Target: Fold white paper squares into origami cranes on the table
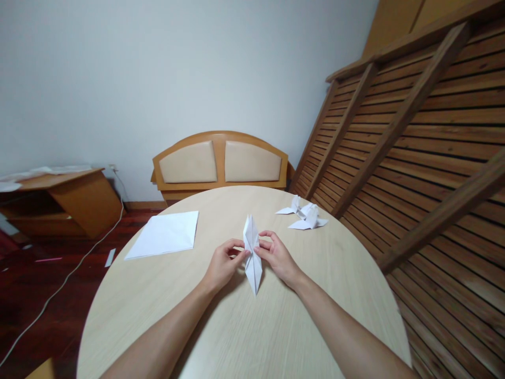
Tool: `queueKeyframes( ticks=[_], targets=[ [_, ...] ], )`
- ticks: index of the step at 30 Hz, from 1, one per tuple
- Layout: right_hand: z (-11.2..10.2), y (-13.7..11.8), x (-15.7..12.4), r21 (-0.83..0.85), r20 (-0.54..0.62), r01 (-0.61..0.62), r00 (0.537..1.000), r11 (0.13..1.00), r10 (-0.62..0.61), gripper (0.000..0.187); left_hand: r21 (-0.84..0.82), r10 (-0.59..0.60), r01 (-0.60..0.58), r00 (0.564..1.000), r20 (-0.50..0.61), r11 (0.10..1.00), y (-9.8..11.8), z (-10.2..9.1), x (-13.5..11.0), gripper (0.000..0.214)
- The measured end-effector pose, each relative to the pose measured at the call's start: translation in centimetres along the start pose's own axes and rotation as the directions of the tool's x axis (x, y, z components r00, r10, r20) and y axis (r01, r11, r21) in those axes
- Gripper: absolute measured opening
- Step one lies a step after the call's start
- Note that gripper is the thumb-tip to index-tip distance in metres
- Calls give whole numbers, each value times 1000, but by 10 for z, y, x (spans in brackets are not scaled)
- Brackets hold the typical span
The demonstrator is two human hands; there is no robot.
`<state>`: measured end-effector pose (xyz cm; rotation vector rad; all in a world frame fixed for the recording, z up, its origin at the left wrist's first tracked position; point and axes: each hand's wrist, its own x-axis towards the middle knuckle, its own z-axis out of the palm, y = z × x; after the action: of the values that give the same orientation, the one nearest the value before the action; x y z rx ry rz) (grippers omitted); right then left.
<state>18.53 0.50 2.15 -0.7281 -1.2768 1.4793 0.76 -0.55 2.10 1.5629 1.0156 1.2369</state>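
White paper is what we hold in the head view: a long, narrow folded paper (252, 255), pointed at both ends, with one tip at twelve o'clock and the other at six. It sits near the middle of the round table (236, 337), its lower tip close to the pale wood; we cannot tell whether it touches.

Our left hand (223, 266) pinches the piece at its waist from nine o'clock, thumb and fingertips closed on the edge. Our right hand (278, 257) pinches it from three o'clock in the same way, fingers curled against the paper. Both forearms run in from the bottom edge.

At ten o'clock from the hands, a stack of flat sheets (165, 234) lies on the tabletop, well apart from them. At one o'clock, two finished paper figures (304, 216) rest side by side near the far rim.

Beyond the table at twelve o'clock stands a padded wooden headboard (221, 163) against the wall. A slatted wooden frame (414, 137) leans at three o'clock. At nine o'clock a low cabinet (67, 200) sits on the dark floor, with a cable (59, 287) trailing past it.
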Motion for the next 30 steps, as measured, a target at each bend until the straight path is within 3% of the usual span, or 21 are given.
queueKeyframes(
  ticks=[9,12,15,20,22,27,30],
  targets=[
    [7,1,-1,-155,-76,84,992,984,-97,47,-71,9,-13,999,-45,997,0,-3,2,40],
    [10,-3,-4,-291,-112,151,975,945,-191,34,-114,26,-30,999,-34,993,0,-2,2,37],
    [11,-8,-8,-487,-89,253,938,836,-335,23,-123,42,-42,999,-7,992,2,-2,2,33],
    [9,-15,-13,-694,128,480,816,536,-564,25,-109,97,-98,995,-15,989,5,-4,0,30],
    [9,-16,-15,-728,189,521,777,445,-601,27,-87,111,-114,993,-36,990,6,-5,0,30],
    [9,-18,-15,-767,273,547,751,335,-601,18,-109,102,-107,994,-51,988,6,-7,0,35],
    [10,-19,-14,-761,325,599,686,251,-651,13,-96,142,-148,988,-63,984,8,-7,-1,36]
  ],
)
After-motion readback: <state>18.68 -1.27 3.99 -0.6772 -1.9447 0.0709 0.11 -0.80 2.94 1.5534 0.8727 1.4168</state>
